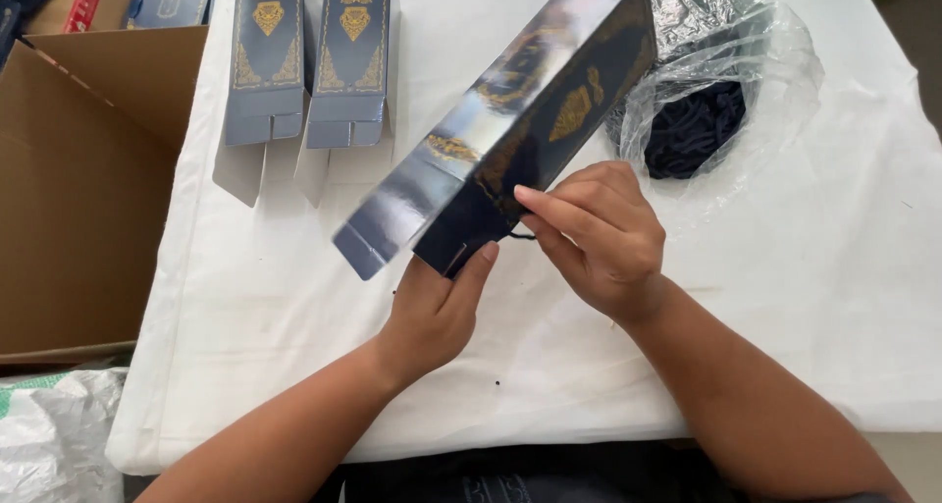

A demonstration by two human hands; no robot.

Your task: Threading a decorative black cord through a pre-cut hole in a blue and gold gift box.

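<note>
A long dark blue carton with gold ornament is held tilted above the white table, its open end toward me. My left hand grips that near end from below, thumb against its edge. My right hand pinches a thin black cord at the carton's side, near the open end. Behind the right hand lies a clear plastic bag holding a heap of dark cords.
Two more dark blue cartons lie flat side by side at the back left, flaps open. A large brown cardboard box stands left of the table. A white plastic bag sits at the lower left.
</note>
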